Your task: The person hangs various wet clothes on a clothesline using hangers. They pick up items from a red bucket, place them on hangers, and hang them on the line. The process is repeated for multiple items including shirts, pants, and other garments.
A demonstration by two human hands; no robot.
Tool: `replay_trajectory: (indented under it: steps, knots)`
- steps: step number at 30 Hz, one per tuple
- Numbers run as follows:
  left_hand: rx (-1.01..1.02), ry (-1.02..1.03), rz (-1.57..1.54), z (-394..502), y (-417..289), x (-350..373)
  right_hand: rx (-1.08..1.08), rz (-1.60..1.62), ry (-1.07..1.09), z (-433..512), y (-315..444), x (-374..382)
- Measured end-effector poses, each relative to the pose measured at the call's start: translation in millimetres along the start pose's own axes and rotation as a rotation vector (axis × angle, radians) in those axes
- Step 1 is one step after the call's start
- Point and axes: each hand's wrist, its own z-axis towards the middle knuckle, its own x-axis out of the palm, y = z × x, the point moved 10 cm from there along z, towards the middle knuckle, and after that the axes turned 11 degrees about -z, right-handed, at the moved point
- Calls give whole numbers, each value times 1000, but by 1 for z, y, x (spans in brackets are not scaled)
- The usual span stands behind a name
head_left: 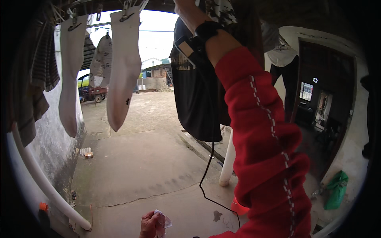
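Low in the view, my left hand (pixel 148 224) grips a small white cloth item (pixel 167 221), perhaps a sock; its lower part runs out of the frame. My right arm, in a red sleeve (pixel 262 128), reaches up to the top edge. There my right hand (pixel 186 7) is cut off, so its fingers are hidden. A black band with a small device (pixel 190 47) is on that wrist. Beside the arm hangs a black garment (pixel 193 110). To the left, two long white socks (pixel 124 59) (pixel 71 74) dangle from clothes pegs (pixel 126 6).
A patterned pair of socks (pixel 101 61) and striped cloth (pixel 46 56) hang at left. A white pipe (pixel 50 184) follows the left wall. A black cord (pixel 205 178) drops towards a red object (pixel 238 206). Concrete ground (pixel 134 166) leads to a red vehicle (pixel 92 92). A green bag (pixel 336 190) lies right.
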Motion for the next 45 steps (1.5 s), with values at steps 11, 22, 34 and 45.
replay_trajectory:
  steps: [11,22,34,45]
  knots:
    - [-103,451,221,37,21,146,395,-524,-450,-370,365,84]
    - [-45,771,270,73,81,333,687,-1011,-1027,-589,733,93]
    - [172,1017,585,78,116,488,607,-1261,-1205,-603,903,126]
    - [10,865,684,50,148,524,662,-1245,-1083,-609,932,98]
